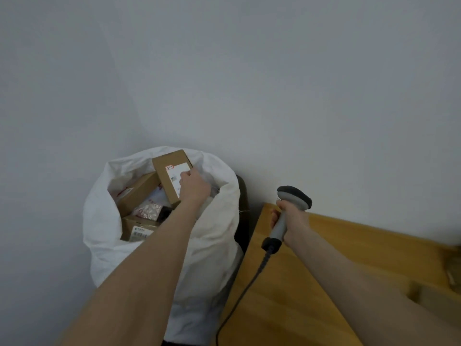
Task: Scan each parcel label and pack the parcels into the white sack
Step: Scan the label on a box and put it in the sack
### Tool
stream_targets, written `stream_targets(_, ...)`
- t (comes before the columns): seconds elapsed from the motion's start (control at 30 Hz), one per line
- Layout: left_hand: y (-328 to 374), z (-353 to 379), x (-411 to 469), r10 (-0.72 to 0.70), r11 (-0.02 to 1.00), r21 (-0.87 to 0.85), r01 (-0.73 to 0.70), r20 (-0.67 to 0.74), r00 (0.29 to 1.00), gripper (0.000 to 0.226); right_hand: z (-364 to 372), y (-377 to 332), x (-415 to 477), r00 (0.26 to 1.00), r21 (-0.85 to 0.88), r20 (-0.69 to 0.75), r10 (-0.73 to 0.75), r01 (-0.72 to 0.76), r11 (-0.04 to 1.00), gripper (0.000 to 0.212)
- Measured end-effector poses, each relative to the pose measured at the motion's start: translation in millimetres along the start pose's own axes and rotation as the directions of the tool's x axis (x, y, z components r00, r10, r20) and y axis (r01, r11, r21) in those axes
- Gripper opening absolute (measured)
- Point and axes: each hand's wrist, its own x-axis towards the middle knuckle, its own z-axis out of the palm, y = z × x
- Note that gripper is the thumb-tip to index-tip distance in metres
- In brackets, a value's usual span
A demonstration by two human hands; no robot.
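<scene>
White sack (214, 245) is standing open against the wall (249, 71) and is looking well filled. A long cardboard box (138, 192), a second box (136, 229) with a printed label and a shiny pink packet (148, 211) are lying inside it, up near its mouth. Much of the packing is looking done.

One more parcel, a small brown box (164, 168) with a white label facing up, is hanging tilted over the far side of the sack's mouth, its lower end dipping among the parcels inside. I judge it is on its way in and not yet let go. Whether its label is scanned I cannot tell.

To the right of the sack a wooden desk (299, 295) is showing. At its far edge, well apart from the sack, a blurred brown shape (452, 268) is lying. It may be another parcel waiting, but it is too smeared to say.

The left hand (194, 187) is reaching over the sack and gripping the small brown box at its right edge, with its fingers curled round the side and one digit lying on the label. The right hand (291, 221), to the right of the sack and above the desk's corner, is wrapping its fingers tightly round the grey handle of a scanner (294, 197). The scanner's dark head is pointing up and away from the sack, and its cable (247, 288) is trailing down between the sack and the desk.
</scene>
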Motion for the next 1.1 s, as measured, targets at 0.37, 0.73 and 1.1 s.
stream_targets(0.37,117.5,119.3,-178.0,0.163,0.979,0.053,-0.196,0.368,0.915,0.058,-180.9,-13.6,-40.3,0.99,-0.131,-0.115,0.08,-0.095,0.987,0.008)
stream_targets(0.73,227.8,254.2,-277.6,0.333,0.912,-0.048,-0.408,0.669,0.664,0.058,-363.9,-53.9,-50.1,0.871,-0.204,-0.488,-0.056,-0.051,0.978,0.014)
stream_targets(1.1,260.0,371.3,-322.2,0.202,0.973,-0.088,-0.212,0.768,0.607,0.063,-489.5,-70.4,25.1,0.797,-0.136,-0.603,0.021,-0.129,0.982,0.011)
